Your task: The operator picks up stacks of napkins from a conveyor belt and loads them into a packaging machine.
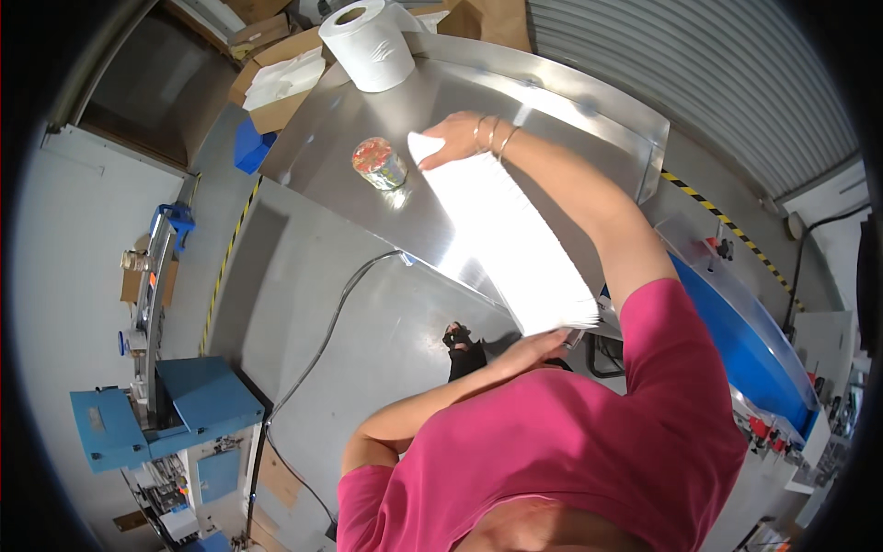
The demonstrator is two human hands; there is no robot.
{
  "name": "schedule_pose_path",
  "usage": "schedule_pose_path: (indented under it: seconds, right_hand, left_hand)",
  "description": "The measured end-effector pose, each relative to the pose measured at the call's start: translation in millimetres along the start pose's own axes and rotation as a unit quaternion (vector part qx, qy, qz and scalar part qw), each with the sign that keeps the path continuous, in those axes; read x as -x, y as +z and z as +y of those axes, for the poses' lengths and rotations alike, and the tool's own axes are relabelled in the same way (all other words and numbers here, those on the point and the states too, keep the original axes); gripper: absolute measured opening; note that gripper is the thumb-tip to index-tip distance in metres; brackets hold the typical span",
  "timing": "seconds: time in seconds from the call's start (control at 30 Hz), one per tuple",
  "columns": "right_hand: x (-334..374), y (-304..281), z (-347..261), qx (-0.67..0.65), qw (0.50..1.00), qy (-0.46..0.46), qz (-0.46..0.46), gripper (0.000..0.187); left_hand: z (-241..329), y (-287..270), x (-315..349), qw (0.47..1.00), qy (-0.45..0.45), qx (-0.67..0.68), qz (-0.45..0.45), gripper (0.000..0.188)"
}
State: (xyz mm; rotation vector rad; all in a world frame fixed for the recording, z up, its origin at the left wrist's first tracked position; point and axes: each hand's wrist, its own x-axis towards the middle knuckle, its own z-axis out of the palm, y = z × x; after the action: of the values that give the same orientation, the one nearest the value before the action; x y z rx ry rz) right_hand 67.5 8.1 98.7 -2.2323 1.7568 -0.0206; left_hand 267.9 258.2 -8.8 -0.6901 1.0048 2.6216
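A long, thick stack of white paper (501,235) slants across the metal table and juts past its near edge toward my body. At its far end, my right hand (449,140) is closed around the stack, with bracelets on the wrist. My left hand (533,353) is at the near end, its fingers against the end and partly hidden beneath it. A small can-shaped roll with a red top and a patterned, shiny side (379,164) stands on the table, left of my right hand and apart from it.
The metal table (432,216) has a raised rim at the back. A large white paper roll (368,46) stands at its back left, beside an open cardboard box (276,110). A black cable (345,299) runs from the table's front edge down to the floor. A blue-surfaced bench (750,340) stands at right.
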Motion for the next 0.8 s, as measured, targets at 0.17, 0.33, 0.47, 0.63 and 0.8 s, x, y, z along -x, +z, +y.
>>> schedule_pose_path:
  seconds: [0.17, 0.33, 0.47, 0.63, 0.8]
  right_hand:
    - [-21.2, 29.0, -41.9, 0.048, 0.992, -0.113, 0.008, 0.072]
    - [32.6, 42.3, -25.6, 0.035, 0.955, -0.153, 0.251, 0.059]
    - [133.0, 19.4, -3.9, -0.163, 0.955, -0.008, 0.247, 0.045]
    - [306.4, 66.8, 36.7, -0.200, 0.950, 0.135, 0.200, 0.058]
    - [354.5, 150.8, -12.0, -0.362, 0.899, 0.207, 0.137, 0.077]
  left_hand:
    - [-15.9, 15.7, -16.8, 0.995, 0.000, 0.060, -0.074, 0.085]
    - [0.2, 42.0, -15.6, 0.992, -0.042, 0.120, -0.020, 0.072]
    - [0.4, 39.3, -19.3, 0.987, -0.004, 0.159, 0.004, 0.063]
    - [11.5, 36.0, -20.8, 0.995, 0.058, 0.084, 0.006, 0.075]
    - [18.0, 40.2, -31.9, 0.993, 0.076, 0.077, 0.053, 0.055]
